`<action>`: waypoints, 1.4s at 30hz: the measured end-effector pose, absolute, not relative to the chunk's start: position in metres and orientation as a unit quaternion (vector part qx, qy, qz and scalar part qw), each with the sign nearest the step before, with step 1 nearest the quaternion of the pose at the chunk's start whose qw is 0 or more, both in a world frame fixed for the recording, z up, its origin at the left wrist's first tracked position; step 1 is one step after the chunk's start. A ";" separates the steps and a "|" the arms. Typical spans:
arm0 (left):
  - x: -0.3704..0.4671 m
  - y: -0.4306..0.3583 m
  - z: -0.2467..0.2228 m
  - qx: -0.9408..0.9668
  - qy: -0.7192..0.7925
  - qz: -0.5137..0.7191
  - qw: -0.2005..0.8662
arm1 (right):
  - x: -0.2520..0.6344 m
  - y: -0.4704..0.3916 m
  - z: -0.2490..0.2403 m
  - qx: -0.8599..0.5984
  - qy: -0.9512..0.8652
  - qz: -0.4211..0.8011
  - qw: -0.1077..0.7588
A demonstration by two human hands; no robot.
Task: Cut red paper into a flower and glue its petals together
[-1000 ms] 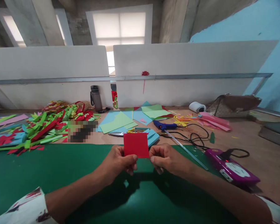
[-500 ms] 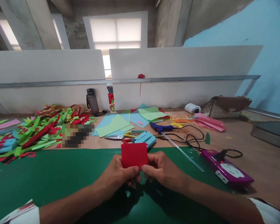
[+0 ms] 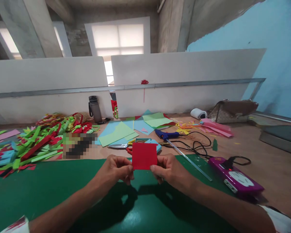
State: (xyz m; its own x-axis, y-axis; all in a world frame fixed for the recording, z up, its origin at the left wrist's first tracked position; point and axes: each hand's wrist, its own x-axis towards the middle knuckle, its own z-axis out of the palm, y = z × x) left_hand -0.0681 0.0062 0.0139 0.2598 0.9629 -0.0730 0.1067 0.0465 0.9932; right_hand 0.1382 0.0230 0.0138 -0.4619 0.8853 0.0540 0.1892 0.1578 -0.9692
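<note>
A square of red paper (image 3: 144,156) is held upright in front of me, above the green mat (image 3: 63,191). My left hand (image 3: 118,169) pinches its lower left corner between thumb and fingers. At its lower right corner my right hand (image 3: 168,169) grips it, the thumb on the near face. Just behind the square lie scissors (image 3: 118,146), partly covered, and folded light-blue paper (image 3: 157,148). A blue glue gun (image 3: 167,134) with a long clear glue stick rests on the table beyond my right hand.
Cut paper strips (image 3: 42,145) are heaped at the left. Green sheets (image 3: 118,134) lie at the back, near a dark bottle (image 3: 95,110). Black cables run to a purple power strip (image 3: 235,176) at the right. A brown handbag (image 3: 235,110) stands behind.
The red paper has moved slightly up and to the right. My left hand has shifted left, from its lower edge to its left corner; my right hand still grips the right corner.
</note>
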 end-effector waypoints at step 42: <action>-0.095 0.057 -0.016 0.304 0.496 0.621 0.525 | 0.097 0.131 0.063 -0.487 -0.872 0.006 0.041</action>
